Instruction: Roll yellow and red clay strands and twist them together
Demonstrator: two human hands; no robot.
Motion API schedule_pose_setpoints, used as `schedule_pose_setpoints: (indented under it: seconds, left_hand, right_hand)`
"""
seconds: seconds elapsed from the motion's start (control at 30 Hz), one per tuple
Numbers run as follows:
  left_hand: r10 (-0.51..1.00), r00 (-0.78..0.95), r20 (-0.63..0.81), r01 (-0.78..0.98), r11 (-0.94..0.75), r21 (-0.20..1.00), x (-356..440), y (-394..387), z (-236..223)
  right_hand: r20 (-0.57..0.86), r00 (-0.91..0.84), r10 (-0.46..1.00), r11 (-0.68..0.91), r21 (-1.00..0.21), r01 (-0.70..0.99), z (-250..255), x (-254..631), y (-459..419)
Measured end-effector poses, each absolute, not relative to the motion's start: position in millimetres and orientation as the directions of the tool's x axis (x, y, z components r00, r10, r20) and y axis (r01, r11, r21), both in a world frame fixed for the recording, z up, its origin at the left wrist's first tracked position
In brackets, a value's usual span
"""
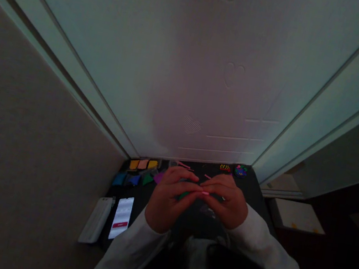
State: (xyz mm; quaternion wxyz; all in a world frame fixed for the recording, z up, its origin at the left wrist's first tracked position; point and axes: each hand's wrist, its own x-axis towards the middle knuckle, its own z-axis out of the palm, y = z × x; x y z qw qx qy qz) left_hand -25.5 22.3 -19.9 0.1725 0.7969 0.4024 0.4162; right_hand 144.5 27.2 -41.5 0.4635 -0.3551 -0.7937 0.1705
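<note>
My left hand (pixel 167 198) and my right hand (pixel 229 202) meet over a dark table (pixel 151 196), their fingertips pinched together. Between them shows a small pink piece of clay (pixel 205 193), mostly covered by the fingers. Thin pink strips (pixel 183 166) lie on the table beyond the hands. To the left of my left hand is a purple packet (pixel 158 177), with a green packet (pixel 147 179) beside it. Something green shows partly under the fingers, too hidden to make out.
Blue packets (pixel 119 178) and yellow and pink ones (pixel 142 164) lie at the far left. A lit phone (pixel 121 218) rests near a white box-like object (pixel 96 220). Yellow beads (pixel 224 167) and a round multicoloured piece (pixel 240 171) sit along the back, against a white panel (pixel 188 85).
</note>
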Motion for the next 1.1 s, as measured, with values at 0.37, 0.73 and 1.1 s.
schedule_pose_setpoints:
  seconds: [0.37,0.73,1.1]
  left_hand:
    - [0.778,0.303,0.55,0.44,-0.626,0.644,-22.5,23.5,-20.6]
    - [0.776,0.336,0.533,0.436,-0.63,0.643,-21.7,23.1,-19.7]
    - [0.808,0.269,0.523,0.37,-0.589,0.719,-20.7,23.7,-26.5]
  right_hand:
    - [0.582,-0.34,0.738,0.673,-0.6,0.433,-45.3,143.2,27.7]
    - [0.578,-0.378,0.723,0.689,-0.571,0.447,-45.9,143.1,28.6]
    - [0.541,-0.415,0.731,0.682,-0.596,0.424,-46.7,143.5,29.0]
